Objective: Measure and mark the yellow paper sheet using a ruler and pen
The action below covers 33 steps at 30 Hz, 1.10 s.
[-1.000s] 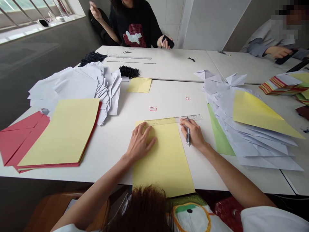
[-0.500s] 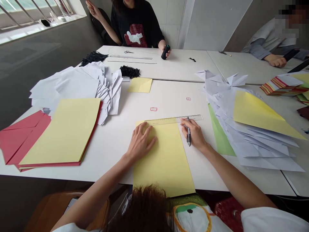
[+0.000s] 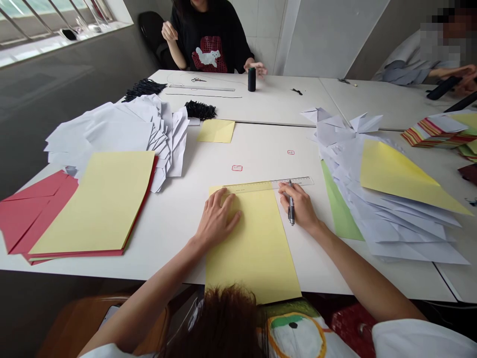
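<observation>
A yellow sheet of paper [image 3: 257, 253] lies on the white table in front of me, its near end at the table edge. Across its far end rests a clear ruler [image 3: 257, 187], slightly slanted and reaching past the sheet on the right. My left hand [image 3: 216, 219] is spread flat on the sheet's left side, fingertips at the ruler's left end. Gripped in my right hand [image 3: 303, 206] is a grey pen [image 3: 291, 211], pointing away from me. The fingertips of that hand meet the ruler's right part, just off the sheet.
On the left are yellow and red sheets [image 3: 93, 204], red envelopes [image 3: 30, 214] and folded white papers [image 3: 112, 124]. More white papers [image 3: 402, 214] are piled at right beside a green sheet [image 3: 337, 209]. Across the table, a person sits by a black thread spool [image 3: 252, 79] and scissors [image 3: 198, 80].
My hands, the ruler and the sheet have stayed put. The person opposite has let go of the spool, which now stands upright. The hands of the person at right have shifted rightward.
</observation>
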Each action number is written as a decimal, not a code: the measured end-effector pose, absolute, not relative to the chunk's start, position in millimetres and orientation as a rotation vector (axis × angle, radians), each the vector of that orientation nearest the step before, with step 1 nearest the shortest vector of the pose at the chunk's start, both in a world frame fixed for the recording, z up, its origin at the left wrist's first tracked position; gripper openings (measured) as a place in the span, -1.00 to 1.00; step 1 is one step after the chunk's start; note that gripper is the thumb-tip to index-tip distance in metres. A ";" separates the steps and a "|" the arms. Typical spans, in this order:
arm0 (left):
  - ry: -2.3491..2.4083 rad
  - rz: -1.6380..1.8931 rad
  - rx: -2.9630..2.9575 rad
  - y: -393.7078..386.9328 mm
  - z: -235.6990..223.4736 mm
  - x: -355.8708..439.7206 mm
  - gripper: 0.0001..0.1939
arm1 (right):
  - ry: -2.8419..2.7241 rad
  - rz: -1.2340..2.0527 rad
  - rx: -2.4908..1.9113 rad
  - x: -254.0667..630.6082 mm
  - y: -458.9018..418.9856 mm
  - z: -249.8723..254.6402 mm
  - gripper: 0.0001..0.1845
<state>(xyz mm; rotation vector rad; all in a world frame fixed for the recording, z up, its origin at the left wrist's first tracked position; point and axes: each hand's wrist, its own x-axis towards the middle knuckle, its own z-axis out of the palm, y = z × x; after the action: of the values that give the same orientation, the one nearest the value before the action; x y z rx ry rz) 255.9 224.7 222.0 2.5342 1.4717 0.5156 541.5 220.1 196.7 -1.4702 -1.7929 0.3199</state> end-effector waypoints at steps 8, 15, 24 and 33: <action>1.474 0.494 2.537 225.1 221.4 255.7 -0.54 | -1.795 0.332 -1.472 541.9 220.1 196.4 -0.73; 1.471 0.497 2.535 224.8 221.4 255.8 -0.53 | -1.786 0.340 -1.471 542.0 220.4 195.9 -0.73; 1.474 0.496 2.538 224.9 221.8 256.0 -0.53 | -1.795 0.335 -1.470 542.3 220.4 195.4 -0.73; 1.469 0.490 2.539 224.7 221.5 255.8 -0.53 | -1.791 0.335 -1.458 543.1 220.4 195.2 -0.74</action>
<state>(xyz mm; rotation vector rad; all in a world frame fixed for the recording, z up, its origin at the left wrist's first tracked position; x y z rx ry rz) 255.8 224.7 221.5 2.5393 1.4694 0.4901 543.1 220.4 195.2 -1.4579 -1.7905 0.3353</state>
